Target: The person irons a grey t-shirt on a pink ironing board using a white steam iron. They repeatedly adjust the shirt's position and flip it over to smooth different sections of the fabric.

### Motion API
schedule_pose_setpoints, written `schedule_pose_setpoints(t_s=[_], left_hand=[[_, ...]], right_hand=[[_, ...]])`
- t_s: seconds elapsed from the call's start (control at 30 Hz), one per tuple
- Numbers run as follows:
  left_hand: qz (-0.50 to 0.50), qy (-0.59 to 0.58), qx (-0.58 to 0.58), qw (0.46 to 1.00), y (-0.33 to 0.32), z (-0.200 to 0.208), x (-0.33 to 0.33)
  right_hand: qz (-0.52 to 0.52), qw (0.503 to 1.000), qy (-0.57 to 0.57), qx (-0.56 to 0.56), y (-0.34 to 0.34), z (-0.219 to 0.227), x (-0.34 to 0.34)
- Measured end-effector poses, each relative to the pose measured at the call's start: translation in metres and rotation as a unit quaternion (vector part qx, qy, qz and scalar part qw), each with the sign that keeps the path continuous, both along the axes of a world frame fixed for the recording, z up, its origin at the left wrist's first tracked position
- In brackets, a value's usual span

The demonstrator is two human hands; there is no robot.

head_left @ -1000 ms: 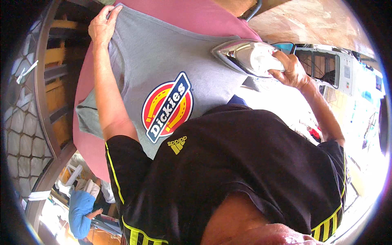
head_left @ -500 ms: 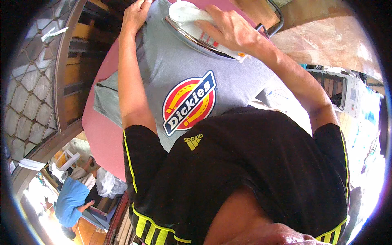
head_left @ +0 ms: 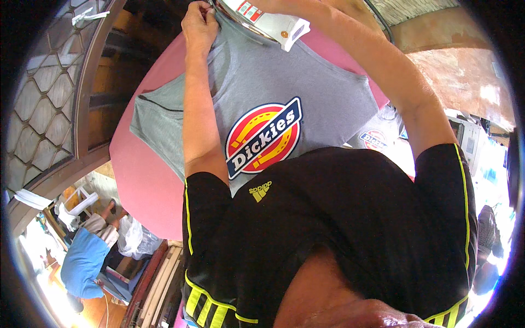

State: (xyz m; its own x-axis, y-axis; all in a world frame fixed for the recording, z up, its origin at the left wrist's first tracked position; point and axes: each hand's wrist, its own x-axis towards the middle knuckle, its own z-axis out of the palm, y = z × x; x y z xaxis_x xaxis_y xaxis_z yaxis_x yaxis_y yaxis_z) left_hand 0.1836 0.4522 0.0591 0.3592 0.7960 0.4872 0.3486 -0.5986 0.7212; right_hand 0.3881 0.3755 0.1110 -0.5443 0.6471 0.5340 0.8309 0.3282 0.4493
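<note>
A grey T-shirt [head_left: 322,82] with a large red, yellow and blue printed badge lies spread over a pink ironing board [head_left: 145,186]. At the top edge of the view, my right hand [head_left: 276,5] grips a white clothes iron [head_left: 269,24]; most of the hand is cut off by the frame. The iron rests near the shirt's far edge, its heel toward me. Just left of it, my left hand [head_left: 199,26] pinches the shirt's edge between closed fingers. A sleeve of the shirt reaches out to the left, past my left forearm.
Another grey garment [head_left: 377,134] with a small printed badge hangs at the board's right. A metal lattice gate [head_left: 46,104] stands on the left. Low at left, a person in a blue shirt [head_left: 85,262] bends near a clear plastic bag [head_left: 134,238]. A white appliance [head_left: 465,139] stands right.
The iron and my right hand have moved farther away and slightly left, partly out of view. My left hand has shifted a little right and nearer. The shirt's right sleeve shows more.
</note>
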Motion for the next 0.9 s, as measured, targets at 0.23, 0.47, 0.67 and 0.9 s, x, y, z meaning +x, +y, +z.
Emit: schedule_pose_setpoints(t_s=[0.23, 0.47, 0.67, 0.9], left_hand=[[0.006, 0.005, 0.061, 0.998, 0.000, -0.004, -0.010], [-0.104, 0.045, -0.019, 0.993, 0.009, 0.022, -0.017], [0.048, 0.301, 0.053, 0.951, -0.026, 0.028, -0.141], [0.256, 0.339, 0.039, 0.905, -0.090, -0.002, -0.254]], right_hand=[[-0.111, 0.876, 0.393, -0.255, -0.009, 0.012, -0.015], [-0.057, 0.911, 0.333, -0.238, -0.114, 0.027, 0.001], [-0.012, 0.907, 0.361, -0.217, -0.134, 0.005, 0.017], [0.056, 0.991, -0.050, -0.107, -0.130, 0.003, 0.050]])
